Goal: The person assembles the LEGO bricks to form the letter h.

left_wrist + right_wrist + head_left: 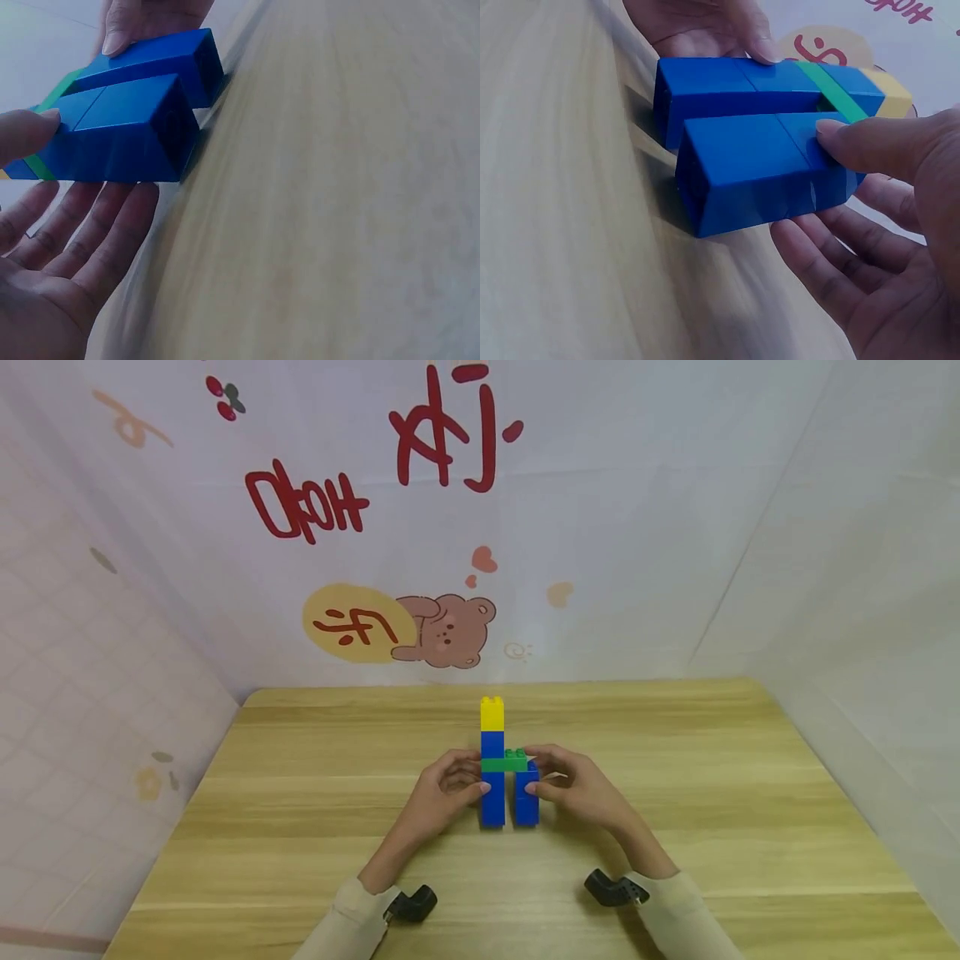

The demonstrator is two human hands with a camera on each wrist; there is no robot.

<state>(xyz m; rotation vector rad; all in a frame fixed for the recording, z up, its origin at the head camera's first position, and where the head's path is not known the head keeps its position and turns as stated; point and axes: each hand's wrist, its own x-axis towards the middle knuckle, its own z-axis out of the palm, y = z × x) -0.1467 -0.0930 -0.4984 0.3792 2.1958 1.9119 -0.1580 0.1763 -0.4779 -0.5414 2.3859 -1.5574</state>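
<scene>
A tall tower (492, 797) of blue blocks stands on the table, with a green toy brick (493, 766) set partway up and a yellow block (492, 716) on top. My left hand (441, 789) holds this tower from its left side, thumb on the front face. Beside it is a shorter stack (527, 806) of two blue blocks, which my right hand (583, 787) grips between thumb and fingers. The green brick juts right from the tower towards the shorter stack's top; whether they are joined I cannot tell. A narrow gap separates the blue columns (742, 157) lower down.
The wooden table (300, 827) runs back to a white printed backdrop (615, 527) with a bear and red characters. Backdrop panels also rise on the left and right. A black device (414, 903) sits at each wrist by the sleeves.
</scene>
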